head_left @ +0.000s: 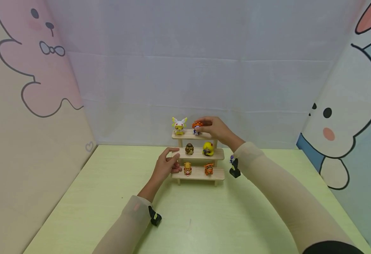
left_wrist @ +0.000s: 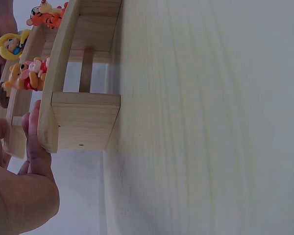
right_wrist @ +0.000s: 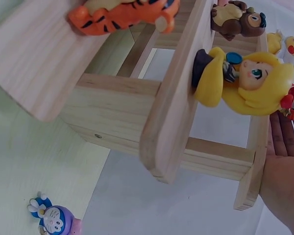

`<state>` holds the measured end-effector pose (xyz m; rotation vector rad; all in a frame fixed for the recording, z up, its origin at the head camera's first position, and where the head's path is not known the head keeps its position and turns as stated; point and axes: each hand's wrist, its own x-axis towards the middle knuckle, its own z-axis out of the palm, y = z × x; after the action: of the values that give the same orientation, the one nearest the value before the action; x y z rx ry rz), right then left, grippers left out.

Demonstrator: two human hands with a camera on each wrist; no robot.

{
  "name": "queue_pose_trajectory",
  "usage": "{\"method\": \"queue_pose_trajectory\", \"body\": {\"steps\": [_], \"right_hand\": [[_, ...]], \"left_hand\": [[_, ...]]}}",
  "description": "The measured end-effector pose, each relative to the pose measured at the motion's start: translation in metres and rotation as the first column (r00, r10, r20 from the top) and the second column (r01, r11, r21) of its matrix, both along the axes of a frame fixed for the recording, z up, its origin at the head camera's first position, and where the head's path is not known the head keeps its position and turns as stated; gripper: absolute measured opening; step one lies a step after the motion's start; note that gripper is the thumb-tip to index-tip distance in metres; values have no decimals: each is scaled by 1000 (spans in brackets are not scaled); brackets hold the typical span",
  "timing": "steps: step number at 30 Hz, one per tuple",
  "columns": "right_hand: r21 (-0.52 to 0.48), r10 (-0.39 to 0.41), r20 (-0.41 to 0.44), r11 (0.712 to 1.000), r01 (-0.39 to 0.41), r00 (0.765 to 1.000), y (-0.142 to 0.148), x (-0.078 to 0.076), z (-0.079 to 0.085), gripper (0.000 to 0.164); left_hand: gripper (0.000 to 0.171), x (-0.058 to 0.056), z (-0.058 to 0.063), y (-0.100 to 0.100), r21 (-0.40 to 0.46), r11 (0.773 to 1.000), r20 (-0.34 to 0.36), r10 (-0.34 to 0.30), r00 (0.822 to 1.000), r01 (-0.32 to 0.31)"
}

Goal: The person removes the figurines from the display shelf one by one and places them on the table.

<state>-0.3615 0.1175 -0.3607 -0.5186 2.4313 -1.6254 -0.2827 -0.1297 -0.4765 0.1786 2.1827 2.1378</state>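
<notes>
A small three-tier wooden display stand (head_left: 198,173) is on the table. At the right of its top tier, my right hand (head_left: 215,127) holds an orange-haired figurine (head_left: 197,124) between thumb and fingers. My left hand (head_left: 167,165) grips the stand's left end at the lower two tiers. A white-and-yellow figurine with long ears (head_left: 179,126) shares the top tier. On the middle tier are a brown owl figurine (head_left: 189,149) and a yellow-haired girl figurine (right_wrist: 250,81). Below them, a Winnie the Pooh figurine (left_wrist: 19,76) and a Tigger figurine (head_left: 209,169) occupy the lowest tier.
A blue and purple figurine (right_wrist: 56,219) lies on the table right of the stand, partly behind the right sleeve in the head view. A white cloth backdrop (head_left: 185,81) hangs close behind the stand. Cartoon-printed side panels (head_left: 359,148) flank the pale table (head_left: 109,211).
</notes>
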Motion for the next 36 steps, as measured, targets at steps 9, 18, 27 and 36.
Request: {"method": "queue_pose_trajectory", "body": {"steps": [9, 18, 27, 36], "right_hand": [[26, -4, -10, 1000, 5, 1000, 8, 2, 1, 40], [9, 22, -16, 1000, -22, 1000, 21, 8, 0, 43], [6, 12, -34, 1000, -12, 999, 40, 12, -3, 45], [0, 10, -36, 1000, -10, 999, 58, 18, -6, 51]], "left_hand": [[47, -2, -2, 0, 6, 1000, 1, -4, 1000, 4], [46, -3, -5, 0, 0, 1000, -3, 3, 1000, -3], [43, -1, -5, 0, -2, 1000, -12, 13, 1000, -13], [43, 0, -5, 0, 1, 1000, -12, 6, 1000, -6]]}}
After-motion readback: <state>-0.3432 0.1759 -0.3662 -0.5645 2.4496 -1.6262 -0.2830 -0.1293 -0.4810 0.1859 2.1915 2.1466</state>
